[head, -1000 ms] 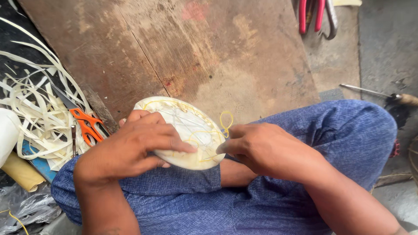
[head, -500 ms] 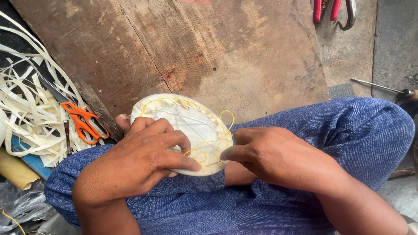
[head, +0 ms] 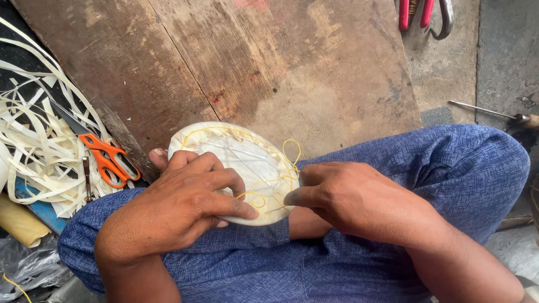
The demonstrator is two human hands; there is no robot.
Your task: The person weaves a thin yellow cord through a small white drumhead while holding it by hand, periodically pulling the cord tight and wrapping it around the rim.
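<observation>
Left hand (head: 179, 210) grips the round, pale woven disc (head: 236, 168) against the lap, fingers spread over its near edge. Right hand (head: 353, 202) is pinched shut on the thin yellow thread (head: 289, 154) at the disc's right rim. Probably best to keep that loop taut and the disc pinned flat so stitches sit evenly. Orange-handled scissors (head: 106, 160) lie nearby.

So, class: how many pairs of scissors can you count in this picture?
1. The orange-handled scissors lie on the pale strips, beside the left hand. The red-handled tool at the top edge is cut off, so its kind is unclear; the strips may hide more.
</observation>
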